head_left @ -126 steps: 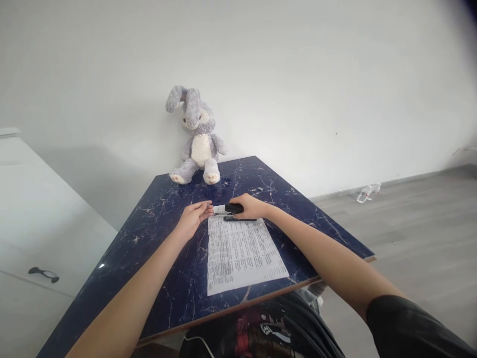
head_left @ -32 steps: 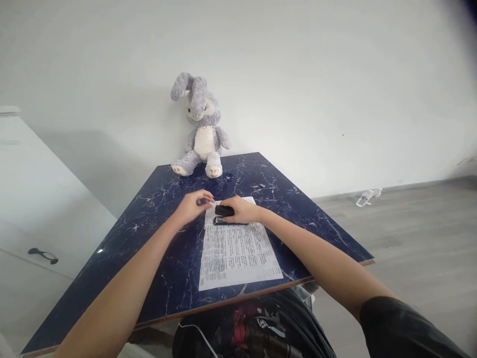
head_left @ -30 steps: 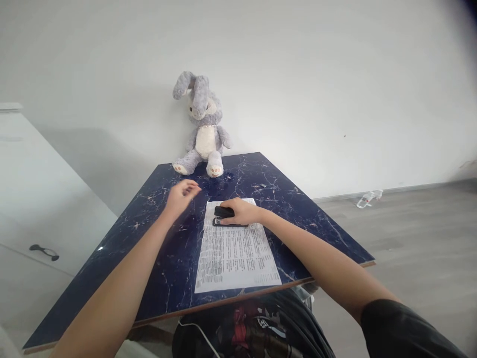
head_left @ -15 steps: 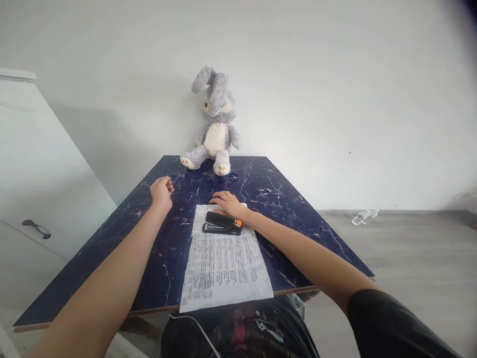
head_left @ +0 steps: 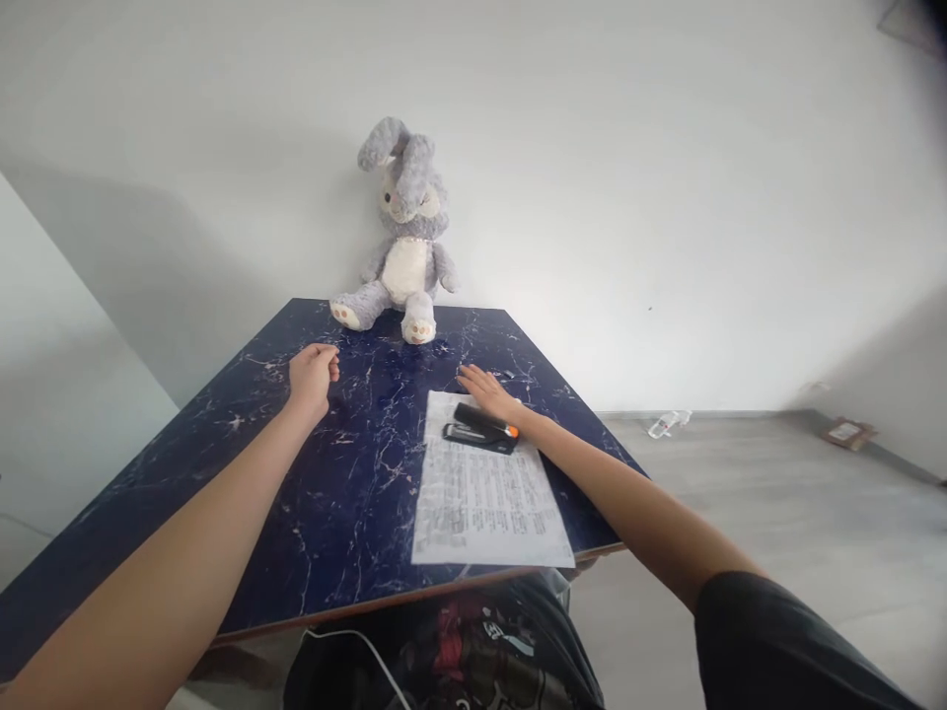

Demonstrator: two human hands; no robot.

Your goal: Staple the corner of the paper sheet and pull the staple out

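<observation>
My right hand point(head_left: 488, 392) lies flat, fingers stretched out, at the far edge of a printed sheet of paper point(head_left: 480, 513). On the sheet, close to that hand's wrist, rests a black stapler point(head_left: 482, 428) with an orange part at its right end. To the left, over the dark blue marbled tabletop, my left hand point(head_left: 314, 375) is closed with its fingers curled in. Whatever may be inside it is hidden. A small dark object point(head_left: 507, 375) lies just beyond my right fingers; its kind cannot be made out.
A grey plush rabbit point(head_left: 406, 237) sits at the back of the table point(head_left: 355, 493), against the wall. Down on the floor to the right are a clear plastic item point(head_left: 670, 424) and a brown cardboard piece point(head_left: 848, 432). A white cable point(head_left: 362, 641) crosses my lap.
The paper and stapler have slid right across the table along with my right hand. The left hand stays closed in nearly the same place. The view has turned slightly right.
</observation>
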